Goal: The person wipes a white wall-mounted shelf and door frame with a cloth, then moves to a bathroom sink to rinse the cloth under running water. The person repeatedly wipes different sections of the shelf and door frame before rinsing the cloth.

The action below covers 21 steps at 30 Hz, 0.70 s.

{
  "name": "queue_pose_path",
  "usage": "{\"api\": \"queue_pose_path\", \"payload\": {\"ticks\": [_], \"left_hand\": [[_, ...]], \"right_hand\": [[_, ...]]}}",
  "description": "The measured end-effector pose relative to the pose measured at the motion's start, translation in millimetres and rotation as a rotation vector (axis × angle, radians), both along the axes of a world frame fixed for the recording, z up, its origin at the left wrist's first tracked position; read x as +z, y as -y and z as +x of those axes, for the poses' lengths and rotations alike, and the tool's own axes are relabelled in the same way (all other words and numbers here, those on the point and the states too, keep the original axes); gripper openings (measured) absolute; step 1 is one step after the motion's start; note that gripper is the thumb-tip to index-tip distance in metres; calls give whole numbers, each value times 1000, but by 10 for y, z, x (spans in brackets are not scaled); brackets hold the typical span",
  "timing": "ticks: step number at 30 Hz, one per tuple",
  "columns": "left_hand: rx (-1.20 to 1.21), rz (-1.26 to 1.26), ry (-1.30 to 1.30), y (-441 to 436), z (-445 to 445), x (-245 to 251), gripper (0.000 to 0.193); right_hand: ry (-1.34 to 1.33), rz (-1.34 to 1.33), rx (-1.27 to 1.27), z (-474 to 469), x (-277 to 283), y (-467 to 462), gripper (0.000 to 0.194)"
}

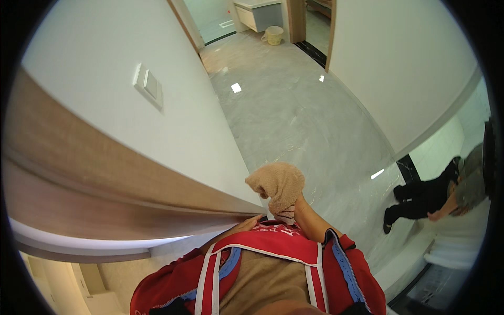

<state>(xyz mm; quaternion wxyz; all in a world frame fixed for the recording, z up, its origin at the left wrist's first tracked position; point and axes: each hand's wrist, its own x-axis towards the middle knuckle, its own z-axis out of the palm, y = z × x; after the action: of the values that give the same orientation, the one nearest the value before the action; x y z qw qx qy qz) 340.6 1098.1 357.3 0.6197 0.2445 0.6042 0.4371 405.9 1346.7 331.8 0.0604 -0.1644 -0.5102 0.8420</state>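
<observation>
A beige terry towel [278,188] is bunched over my right hand [301,208], hiding the fingers; only the wrist and forearm show. The towel is held out in front of my body, close to the corner where the white wall [197,98] ends. My left hand [249,223] lies low against the wooden door frame [157,197], its fingers stretched along the edge and partly hidden. Nothing shows in that hand. A red apron with white trim [271,246] covers my chest, over red sleeves.
A white light switch [149,86] is on the left wall. Ahead, grey glossy floor [283,106] leads to a yellow bucket [274,35] below a vanity cabinet [260,15]. At right, a person in black trousers [421,195] stands by a doorway with a dark threshold [408,168].
</observation>
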Motion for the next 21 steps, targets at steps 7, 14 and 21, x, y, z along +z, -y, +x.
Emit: {"api": "queue_pose_path", "payload": {"ticks": [7,14,21], "left_hand": [[387,-50,78,-1091,-184,-61,67],[918,340,-179,-2638,-475,-116,70],[1041,284,21,-3827,-1037,-310,44]], "right_hand": [[67,-792,-202,-784,304,-946,48],[-77,-518,128,-1096,477,-2131,52],[-132,-581,307,-1810,395,-3211,53]]}}
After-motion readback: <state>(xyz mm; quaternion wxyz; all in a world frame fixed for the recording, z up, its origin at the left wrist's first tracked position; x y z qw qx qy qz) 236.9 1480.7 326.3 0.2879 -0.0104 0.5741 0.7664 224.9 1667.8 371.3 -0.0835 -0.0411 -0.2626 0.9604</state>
